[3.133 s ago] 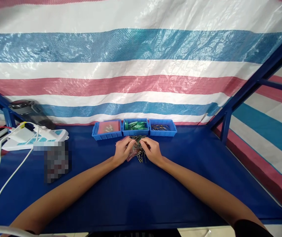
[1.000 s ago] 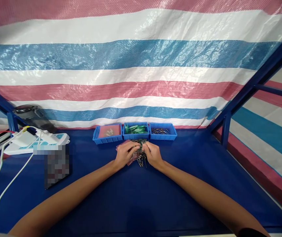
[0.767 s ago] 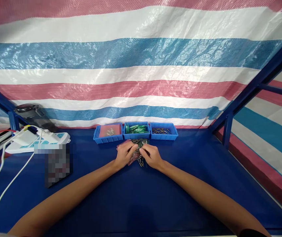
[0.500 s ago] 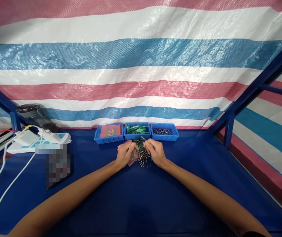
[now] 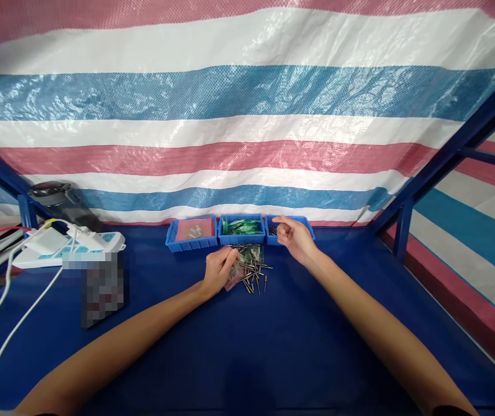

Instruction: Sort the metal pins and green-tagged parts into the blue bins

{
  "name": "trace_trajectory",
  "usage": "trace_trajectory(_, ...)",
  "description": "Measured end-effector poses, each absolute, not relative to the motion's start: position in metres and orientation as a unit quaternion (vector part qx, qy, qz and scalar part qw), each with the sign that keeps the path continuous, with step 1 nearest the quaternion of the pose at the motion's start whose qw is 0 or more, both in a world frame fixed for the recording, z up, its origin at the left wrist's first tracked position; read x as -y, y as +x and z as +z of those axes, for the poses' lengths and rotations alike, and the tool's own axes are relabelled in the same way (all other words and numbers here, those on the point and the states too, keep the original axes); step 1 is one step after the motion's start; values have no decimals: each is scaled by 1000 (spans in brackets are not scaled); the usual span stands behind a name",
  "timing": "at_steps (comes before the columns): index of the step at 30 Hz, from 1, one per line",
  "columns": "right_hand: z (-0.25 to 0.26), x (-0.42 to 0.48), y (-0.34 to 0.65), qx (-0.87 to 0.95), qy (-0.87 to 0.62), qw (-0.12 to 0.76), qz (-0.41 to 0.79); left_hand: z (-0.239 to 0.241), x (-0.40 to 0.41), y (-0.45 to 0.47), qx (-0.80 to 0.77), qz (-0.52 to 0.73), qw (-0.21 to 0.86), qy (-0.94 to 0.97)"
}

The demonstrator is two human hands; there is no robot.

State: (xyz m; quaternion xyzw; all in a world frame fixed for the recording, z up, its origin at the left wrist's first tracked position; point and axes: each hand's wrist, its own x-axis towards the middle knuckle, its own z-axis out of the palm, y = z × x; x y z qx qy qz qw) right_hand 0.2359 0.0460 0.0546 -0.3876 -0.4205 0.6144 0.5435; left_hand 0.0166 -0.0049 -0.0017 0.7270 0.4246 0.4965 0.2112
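Behind the bench hangs a striped tarp (image 5: 239,115), bands of white, blue and pink, shiny and creased, and more of it runs down the right side past a blue metal frame post (image 5: 403,234). Over on the left, a white power strip (image 5: 71,245) with pale blue sockets lies on the blue table top (image 5: 247,358), white cables (image 5: 8,315) trailing off it toward the near left corner. Just behind the strip sits a dark grey object (image 5: 59,199) against the tarp; what it is, hard to tell. Near the strip lies a flat dark item (image 5: 100,286), blurred out.
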Motion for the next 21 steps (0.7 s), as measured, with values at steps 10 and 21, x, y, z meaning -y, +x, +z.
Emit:
trace_trajectory(10, 41, -23, 216, 850, -460, 162, 202, -4, 4, 16, -424, 497, 204, 729)
trace_trajectory(21, 28, -26, 214, 879, -449, 94, 130, -1, 4, 16, -428, 488, 192, 737)
